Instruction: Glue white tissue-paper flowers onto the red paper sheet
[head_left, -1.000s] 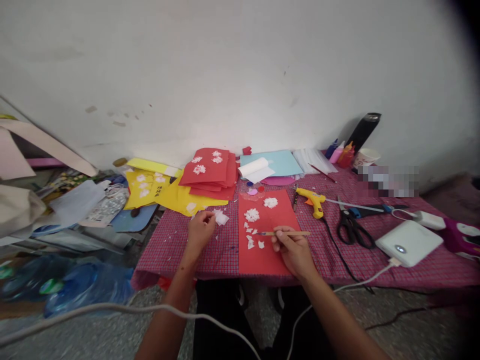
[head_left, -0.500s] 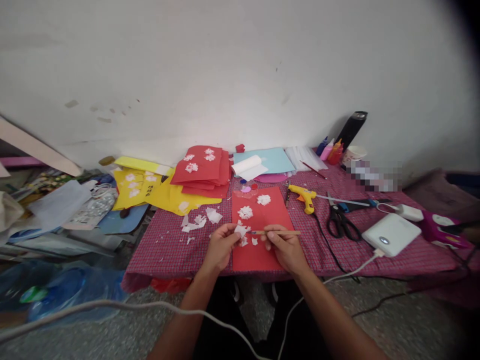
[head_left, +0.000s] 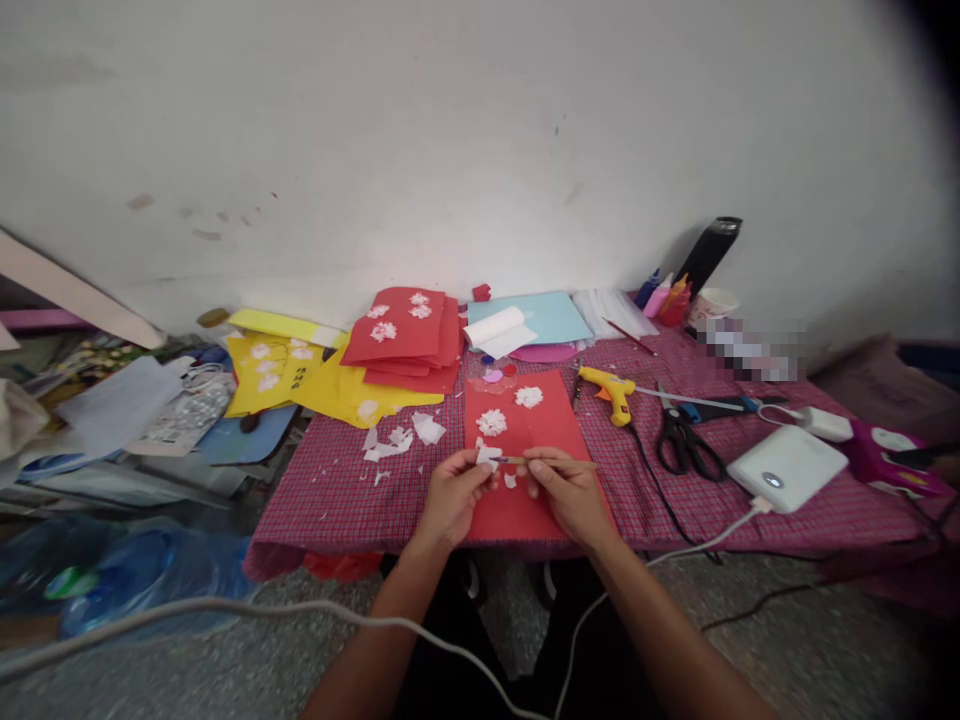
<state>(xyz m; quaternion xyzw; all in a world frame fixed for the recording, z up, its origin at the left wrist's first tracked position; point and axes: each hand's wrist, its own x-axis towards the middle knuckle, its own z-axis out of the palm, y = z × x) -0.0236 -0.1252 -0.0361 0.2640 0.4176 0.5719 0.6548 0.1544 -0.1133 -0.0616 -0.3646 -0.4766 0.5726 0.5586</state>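
Pinched in my left hand (head_left: 457, 492) is a small piece of white paper (head_left: 489, 454). My right hand (head_left: 564, 488) grips a thin wooden brush (head_left: 555, 463), whose dark tip touches or nearly touches that piece. Both hands are over the near half of a red sheet (head_left: 517, 517). Two crumpled white paper flowers (head_left: 492, 422) lie on the sheet beyond my hands, and a loose white scrap (head_left: 511, 481) rests between them. Torn white paper (head_left: 428, 429) is scattered on the checked cloth to the left.
Red cards (head_left: 405, 335) and yellow sheets (head_left: 266, 375) are at the back left. To the right are a yellow glue gun (head_left: 616, 392), black scissors (head_left: 686, 450), a white power bank (head_left: 787, 468) and paint bottles (head_left: 671, 300). A white cable (head_left: 300, 608) crosses in front.
My left hand has moved slightly right, towards the brush, with the paper piece in it. My right hand has barely moved and still holds the brush.
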